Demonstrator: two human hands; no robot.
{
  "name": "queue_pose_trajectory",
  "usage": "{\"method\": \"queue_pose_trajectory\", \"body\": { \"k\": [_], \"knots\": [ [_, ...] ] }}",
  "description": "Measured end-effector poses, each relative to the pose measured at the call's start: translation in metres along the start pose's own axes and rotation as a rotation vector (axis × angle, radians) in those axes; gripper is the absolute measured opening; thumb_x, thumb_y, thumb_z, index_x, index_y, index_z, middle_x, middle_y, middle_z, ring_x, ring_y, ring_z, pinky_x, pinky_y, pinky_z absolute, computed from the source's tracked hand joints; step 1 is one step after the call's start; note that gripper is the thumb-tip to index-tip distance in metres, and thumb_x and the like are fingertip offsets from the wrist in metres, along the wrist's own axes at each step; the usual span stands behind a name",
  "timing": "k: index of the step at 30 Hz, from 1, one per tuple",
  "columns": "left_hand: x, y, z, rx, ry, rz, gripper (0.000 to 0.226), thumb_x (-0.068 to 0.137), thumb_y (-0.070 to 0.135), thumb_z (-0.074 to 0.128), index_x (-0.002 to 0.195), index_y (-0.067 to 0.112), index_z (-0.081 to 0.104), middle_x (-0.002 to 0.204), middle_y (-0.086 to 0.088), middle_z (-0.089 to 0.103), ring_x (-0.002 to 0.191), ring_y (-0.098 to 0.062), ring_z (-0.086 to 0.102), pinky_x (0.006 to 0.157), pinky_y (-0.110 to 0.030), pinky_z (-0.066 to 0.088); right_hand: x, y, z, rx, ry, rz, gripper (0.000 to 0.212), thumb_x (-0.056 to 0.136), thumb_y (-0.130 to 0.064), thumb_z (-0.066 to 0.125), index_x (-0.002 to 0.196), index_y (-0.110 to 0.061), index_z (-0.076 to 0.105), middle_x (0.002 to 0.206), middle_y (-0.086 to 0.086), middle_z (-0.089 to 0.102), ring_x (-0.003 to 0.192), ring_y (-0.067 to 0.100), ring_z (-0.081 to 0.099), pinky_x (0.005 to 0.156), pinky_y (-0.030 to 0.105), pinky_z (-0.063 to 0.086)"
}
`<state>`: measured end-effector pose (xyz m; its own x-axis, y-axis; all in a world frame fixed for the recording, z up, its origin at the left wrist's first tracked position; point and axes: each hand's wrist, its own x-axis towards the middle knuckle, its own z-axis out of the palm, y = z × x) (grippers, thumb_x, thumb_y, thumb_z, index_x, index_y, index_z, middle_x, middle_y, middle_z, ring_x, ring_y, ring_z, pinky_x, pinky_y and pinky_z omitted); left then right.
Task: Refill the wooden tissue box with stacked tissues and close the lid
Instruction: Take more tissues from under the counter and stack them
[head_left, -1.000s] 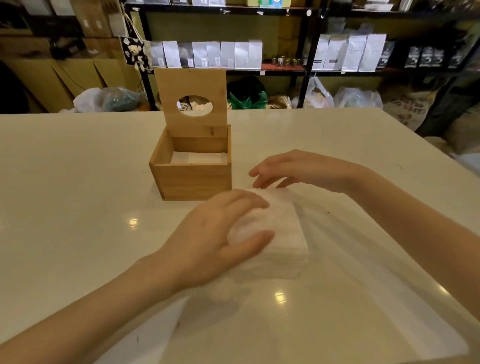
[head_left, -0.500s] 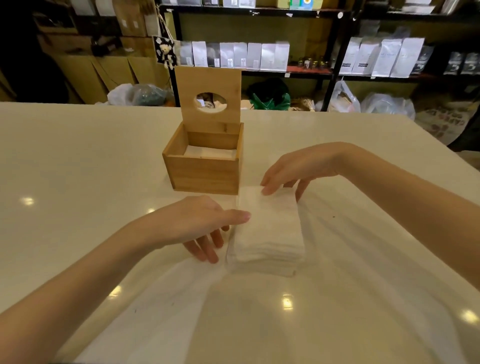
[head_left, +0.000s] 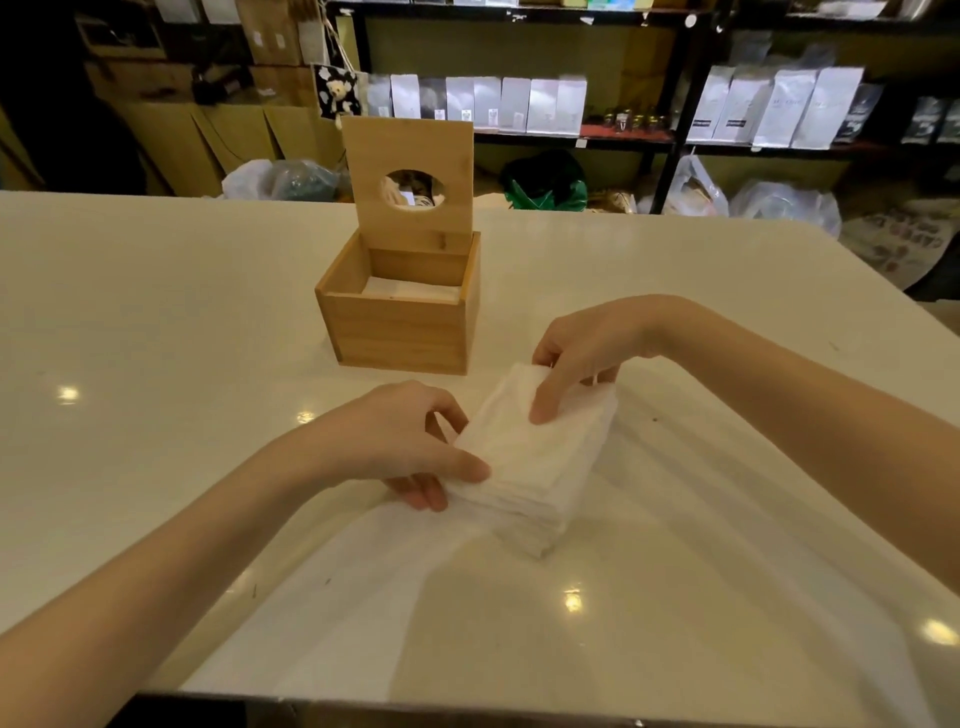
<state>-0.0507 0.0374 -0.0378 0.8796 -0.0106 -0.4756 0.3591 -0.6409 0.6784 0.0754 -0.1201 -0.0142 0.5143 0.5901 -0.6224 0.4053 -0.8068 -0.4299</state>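
A wooden tissue box stands on the white table, its lid with a round hole raised upright at the back. A few white tissues lie low inside it. In front of the box, a thick stack of white tissues is tilted, its left side raised. My left hand grips the stack's near left edge, thumb on top and fingers under. My right hand holds the far right end, fingers over the top.
A clear plastic wrapper lies spread on the table under and around the stack. The table's near edge runs along the bottom. Shelves with white pouches and bags stand behind the table.
My left hand has slid under the stack's left edge and taken hold. My right hand has closed over the far end. The stack has tipped up from lying flat.
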Motion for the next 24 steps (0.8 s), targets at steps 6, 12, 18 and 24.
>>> {"method": "queue_pose_trajectory", "body": {
  "k": [6,12,18,24],
  "knots": [
    [0.018,0.0,-0.024,0.01,-0.01,0.059,0.032,0.074,0.014,0.073,0.103,0.016,0.062,0.088,-0.001,0.067,0.067,-0.014,0.069,0.072,-0.029,0.059,-0.016,0.016,0.016,0.236,0.052,0.08,0.032,0.075,-0.032,0.073,0.086,-0.003,0.072,0.074,0.01,0.074,0.063,0.02,0.07,0.052,0.022,0.055],
    [0.03,-0.005,-0.036,0.05,0.066,0.126,0.023,0.075,0.013,0.072,0.094,0.022,0.062,0.09,0.0,0.063,0.074,-0.014,0.065,0.064,-0.023,0.056,-0.024,0.024,0.051,0.585,0.101,0.069,0.033,0.081,-0.03,0.065,0.085,0.003,0.067,0.075,0.019,0.073,0.063,0.026,0.071,0.059,0.028,0.06],
    [0.028,-0.008,-0.037,0.098,0.055,0.171,0.018,0.08,0.022,0.066,0.097,0.018,0.064,0.092,-0.001,0.067,0.081,-0.017,0.064,0.075,-0.029,0.054,-0.033,0.025,0.05,0.558,0.185,0.108,0.044,0.079,-0.04,0.065,0.083,0.003,0.068,0.074,0.018,0.073,0.064,0.028,0.071,0.06,0.032,0.059],
    [0.022,-0.001,-0.048,0.098,0.051,0.154,0.036,0.083,0.05,0.047,0.103,0.025,0.064,0.1,0.006,0.066,0.092,-0.012,0.062,0.08,-0.029,0.051,-0.046,0.033,0.023,0.555,0.301,0.116,0.058,0.081,-0.058,0.048,0.106,-0.007,0.061,0.092,0.016,0.074,0.079,0.028,0.071,0.069,0.038,0.057]
  ]
}}
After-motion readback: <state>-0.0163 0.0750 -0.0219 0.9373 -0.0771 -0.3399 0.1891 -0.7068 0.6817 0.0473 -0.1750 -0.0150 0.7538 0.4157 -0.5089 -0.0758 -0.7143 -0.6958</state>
